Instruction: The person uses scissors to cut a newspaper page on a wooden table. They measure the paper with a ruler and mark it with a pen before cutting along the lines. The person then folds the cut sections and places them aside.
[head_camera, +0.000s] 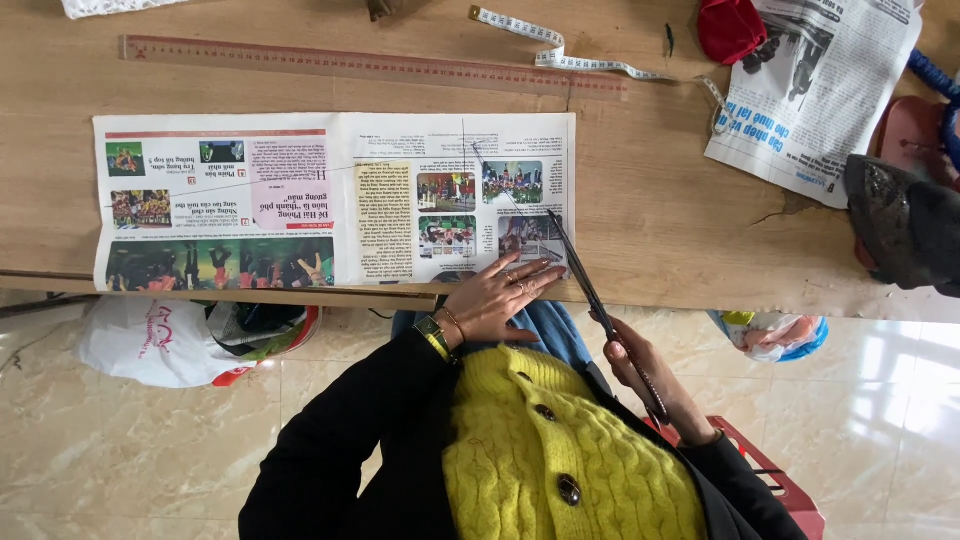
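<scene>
Scissors (590, 290) gripped — newspaper (330, 200) pressed flat

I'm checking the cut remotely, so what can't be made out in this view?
- Head view: scissors handles, hidden inside the right hand.
- Newspaper near edge under the left hand.
- Pencil lines on it: too faint to follow.
- Second newspaper sheet: cut off by the top edge.

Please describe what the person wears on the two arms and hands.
Both arms have black sleeves over a yellow knitted cardigan. The left hand wears rings on the fingers, with a gold watch and thin bracelet at the wrist. The right hand shows no jewellery.
</scene>
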